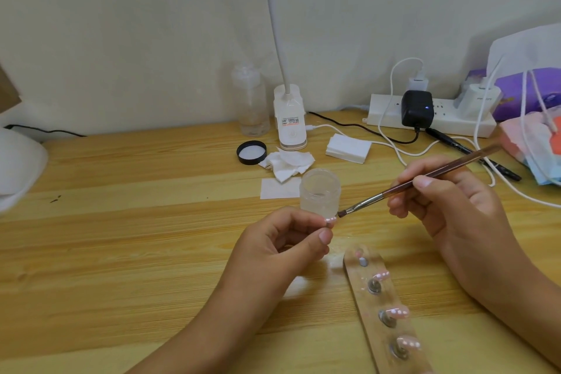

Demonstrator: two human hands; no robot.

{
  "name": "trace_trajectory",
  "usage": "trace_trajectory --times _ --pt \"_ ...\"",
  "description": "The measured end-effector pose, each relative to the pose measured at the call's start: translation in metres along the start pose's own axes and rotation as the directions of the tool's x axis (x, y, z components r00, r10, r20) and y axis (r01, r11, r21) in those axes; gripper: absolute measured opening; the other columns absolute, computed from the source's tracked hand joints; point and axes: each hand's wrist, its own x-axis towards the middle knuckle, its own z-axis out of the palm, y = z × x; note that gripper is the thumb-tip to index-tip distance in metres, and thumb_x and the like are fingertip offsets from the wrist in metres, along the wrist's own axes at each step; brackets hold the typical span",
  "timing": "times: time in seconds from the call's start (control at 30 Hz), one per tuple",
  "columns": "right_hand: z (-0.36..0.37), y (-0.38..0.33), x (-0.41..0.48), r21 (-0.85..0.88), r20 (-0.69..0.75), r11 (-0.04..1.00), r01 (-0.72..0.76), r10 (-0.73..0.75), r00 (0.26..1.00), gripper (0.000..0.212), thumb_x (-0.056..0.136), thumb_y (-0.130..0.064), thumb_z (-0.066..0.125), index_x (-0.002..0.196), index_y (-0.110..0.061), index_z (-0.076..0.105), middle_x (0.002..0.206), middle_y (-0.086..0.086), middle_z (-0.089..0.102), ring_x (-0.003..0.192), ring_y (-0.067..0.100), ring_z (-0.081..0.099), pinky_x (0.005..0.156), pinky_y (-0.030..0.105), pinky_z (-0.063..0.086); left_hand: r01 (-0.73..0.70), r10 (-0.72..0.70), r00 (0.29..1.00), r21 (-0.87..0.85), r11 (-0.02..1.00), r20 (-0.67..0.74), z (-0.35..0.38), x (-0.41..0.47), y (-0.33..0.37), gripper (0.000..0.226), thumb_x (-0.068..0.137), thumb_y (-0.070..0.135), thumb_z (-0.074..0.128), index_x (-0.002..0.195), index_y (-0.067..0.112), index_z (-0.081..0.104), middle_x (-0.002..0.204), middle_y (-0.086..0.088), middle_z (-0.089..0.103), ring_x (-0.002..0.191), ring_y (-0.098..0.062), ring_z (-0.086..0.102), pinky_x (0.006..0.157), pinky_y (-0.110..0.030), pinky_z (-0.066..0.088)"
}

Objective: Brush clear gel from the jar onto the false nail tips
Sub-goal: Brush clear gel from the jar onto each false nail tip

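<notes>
My left hand (pixel 282 240) pinches a small pink false nail tip (pixel 331 219) between thumb and fingers, just in front of the open clear gel jar (pixel 320 190). My right hand (pixel 449 200) grips a thin brown brush (pixel 425 177) like a pen; its dark bristles (pixel 342 214) hover right beside the held tip. A clear holder strip (pixel 385 310) lies on the wooden desk below my right hand, carrying several pink nail tips (pixel 397 312) on small stands.
The jar's black lid (pixel 251 152) lies behind, next to crumpled wipes (pixel 288 162) and a white pad stack (pixel 349 148). A lamp base (pixel 290 118), a clear pump bottle (pixel 250 100), a power strip (pixel 425 112) with cables and a white dome lamp (pixel 18 164) ring the desk.
</notes>
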Motion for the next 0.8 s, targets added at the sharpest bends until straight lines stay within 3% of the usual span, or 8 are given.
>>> trace_trajectory --times 0.23,0.33,0.43,0.63,0.8 --pt "0.0019 -0.0019 -0.0010 0.031 0.064 0.999 -0.012 0.010 0.998 0.013 0.080 -0.025 0.061 0.082 -0.025 0.073 0.071 0.005 0.068 0.068 0.017 0.067 0.063 0.023 0.054 -0.034 0.034 0.999 0.029 0.999 0.018 -0.0007 -0.0009 -0.0011 0.018 0.068 0.039 0.075 0.084 0.032 0.076 0.088 0.004 0.074 0.083 -0.010 0.069 0.083 -0.028 0.058" --pt "0.0019 -0.0004 -0.0013 0.014 0.068 1.000 -0.010 0.009 0.998 0.016 0.084 -0.018 0.058 0.081 -0.025 0.072 0.070 0.006 0.068 0.067 0.018 0.067 0.062 0.023 0.054 -0.032 0.031 0.999 0.027 0.999 0.015 -0.0012 -0.0010 -0.0014 0.021 0.066 0.042 0.074 0.085 0.033 0.075 0.085 0.006 0.073 0.083 -0.011 0.070 0.085 -0.030 0.057" --pt "0.0020 0.0004 -0.0016 0.009 0.063 1.000 -0.014 0.014 0.998 0.025 0.085 -0.013 0.051 0.077 -0.026 0.071 0.068 0.007 0.066 0.065 0.017 0.065 0.060 0.022 0.053 -0.026 0.025 1.000 0.047 0.999 0.016 -0.0011 -0.0011 -0.0005 0.017 0.070 0.039 0.074 0.085 0.033 0.075 0.084 0.007 0.073 0.083 -0.013 0.070 0.082 -0.027 0.057" --pt "0.0023 0.0002 -0.0008 -0.001 0.096 0.999 -0.044 0.044 0.994 0.019 0.080 -0.016 0.055 0.072 -0.024 0.070 0.066 0.005 0.063 0.060 0.015 0.061 0.057 0.022 0.051 -0.028 0.026 0.999 0.041 0.999 0.037 -0.0010 -0.0036 0.0035 0.010 0.078 0.030 0.069 0.086 0.030 0.075 0.082 0.007 0.072 0.075 -0.006 0.067 0.072 -0.017 0.051" --pt "-0.0012 0.0013 0.0013 0.075 0.034 0.995 -0.058 0.056 0.998 0.026 0.082 -0.013 0.050 0.072 -0.024 0.071 0.066 0.005 0.064 0.060 0.014 0.062 0.056 0.022 0.051 -0.044 0.043 0.998 0.025 0.999 0.043 0.0001 -0.0031 0.0047 0.013 0.083 0.025 0.064 0.088 0.025 0.076 0.079 0.008 0.072 0.072 -0.003 0.064 0.068 -0.012 0.048"
